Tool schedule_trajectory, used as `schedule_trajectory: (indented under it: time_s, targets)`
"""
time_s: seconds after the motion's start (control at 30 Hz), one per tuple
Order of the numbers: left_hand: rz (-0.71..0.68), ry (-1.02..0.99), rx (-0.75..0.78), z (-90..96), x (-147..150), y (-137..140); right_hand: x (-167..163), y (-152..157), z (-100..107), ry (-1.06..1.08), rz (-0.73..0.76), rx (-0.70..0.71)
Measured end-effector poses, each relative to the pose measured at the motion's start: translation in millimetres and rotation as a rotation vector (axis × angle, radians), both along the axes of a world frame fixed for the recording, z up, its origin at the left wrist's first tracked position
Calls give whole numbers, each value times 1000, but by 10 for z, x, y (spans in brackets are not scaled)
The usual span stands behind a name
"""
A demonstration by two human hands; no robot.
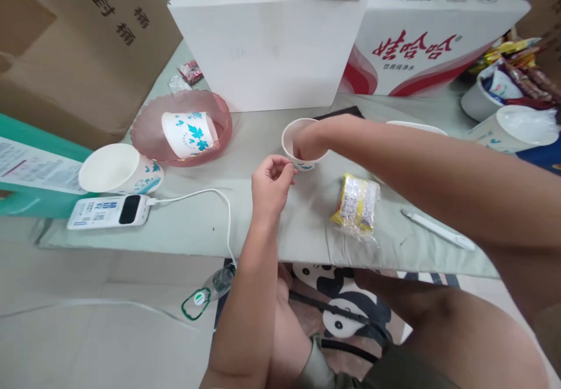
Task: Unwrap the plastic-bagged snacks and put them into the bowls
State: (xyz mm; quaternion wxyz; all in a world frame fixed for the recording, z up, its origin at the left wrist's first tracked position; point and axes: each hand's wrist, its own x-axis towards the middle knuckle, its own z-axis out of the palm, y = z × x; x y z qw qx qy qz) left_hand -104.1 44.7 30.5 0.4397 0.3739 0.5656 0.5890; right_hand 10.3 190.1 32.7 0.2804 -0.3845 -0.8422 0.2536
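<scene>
A white paper cup (pixel 305 166) with a blue leaf print stands upright on the cloth-covered table. My left hand (pixel 272 179) is at its near left side, fingers curled and thumb tip pinched against the rim. From the right, my right hand (pixel 312 139) reaches down into the same cup; its fingertips are hidden inside, so what they touch does not show. Just to the right of the cup lies a yellow and clear snack packet (pixel 357 203), crumpled at its lower end.
At left are a pink glass bowl (pixel 182 103) with a tipped paper cup (pixel 189 135), another paper cup (pixel 114 170), and a white power bank (pixel 109 211) with a cable. A white utility knife (pixel 438 229) lies right. White boxes (pixel 280 50) line the back.
</scene>
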Motion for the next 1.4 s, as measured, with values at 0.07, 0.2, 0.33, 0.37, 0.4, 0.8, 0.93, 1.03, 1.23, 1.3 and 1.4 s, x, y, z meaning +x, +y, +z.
schedule_trajectory:
  time_s: [0.07, 0.2, 0.33, 0.37, 0.4, 0.8, 0.93, 1.03, 1.23, 1.3, 1.4]
  targets:
    - [-19, 12, -7, -12, 33, -8, 259, -188, 339, -333, 242, -65]
    - [-74, 38, -29, -43, 146, -33, 1039, -901, 655, -157, 29, -21]
    - [-114, 118, -22, -70, 312, -61, 1588, -1694, 189, 69, -346, -92]
    - [-128, 139, -26, -76, 355, -73, 1644, -1837, 47, 76, -374, -143]
    - [-144, 167, -35, -81, 398, -88, 1673, -1950, -75, 73, -397, -187]
    - [-497, 341, -227, -241, 910, -247, 1605, -2044, -396, 272, -407, -443]
    - [-571, -77, -242, -186, 955, -257, 1711, -2105, -351, 376, -265, -411]
    - [-498, -220, -252, -192, 969, -262, 1791, -2185, -318, 317, -147, -231]
    - [-496, -217, -262, -269, 1013, -306, 1773, -2226, -378, 126, -136, 62]
    - [-506, -183, -253, -269, 1036, -329, 1750, -2199, -383, 152, -203, 45]
    - [-591, -115, -247, -257, 1055, -346, 1729, -2168, -355, 233, -281, -9]
